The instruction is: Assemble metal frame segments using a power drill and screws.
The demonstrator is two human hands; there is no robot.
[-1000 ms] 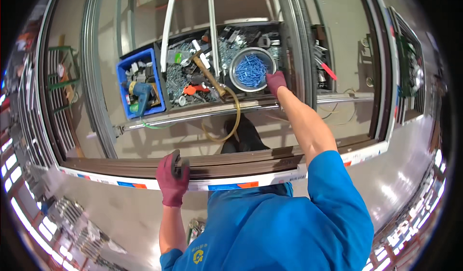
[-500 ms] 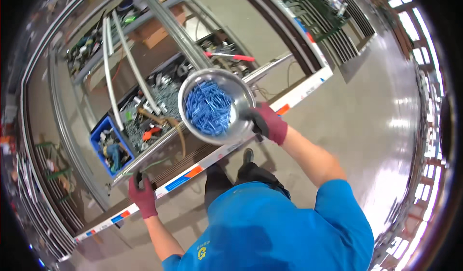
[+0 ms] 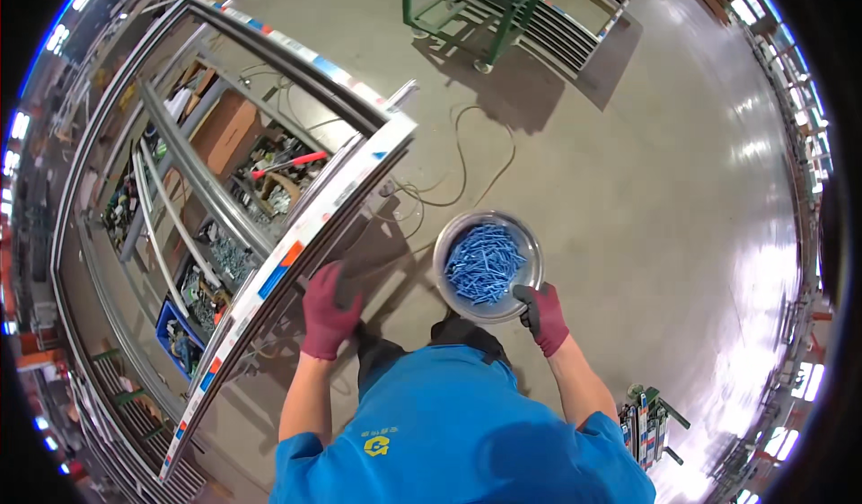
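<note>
A round metal bowl point(image 3: 535, 266) is held over the floor to the right of the long frame. Inside it lies a heap of slim blue pieces point(image 3: 485, 263) that look like plastic wall plugs. My right hand point(image 3: 544, 318), in a maroon and black glove, grips the bowl's lower right rim with the thumb on the inside. My left hand point(image 3: 329, 311), gloved alike, holds nothing; its fingers are apart. It is near the side of the large frame point(image 3: 310, 226), which carries white, blue and orange film.
Within the frame stand bins of metal hardware point(image 3: 229, 253), a blue crate point(image 3: 178, 338) and a red-handled tool point(image 3: 292, 163). A cable point(image 3: 462, 145) trails over the floor. Ahead is a green wheeled cart point(image 3: 476, 10); a rack of profiles point(image 3: 646, 423) stands at lower right.
The bowl has come away from over the frame and hardware bins, carried right in my right hand. My left hand has left the frame's near edge. My view has turned right.
</note>
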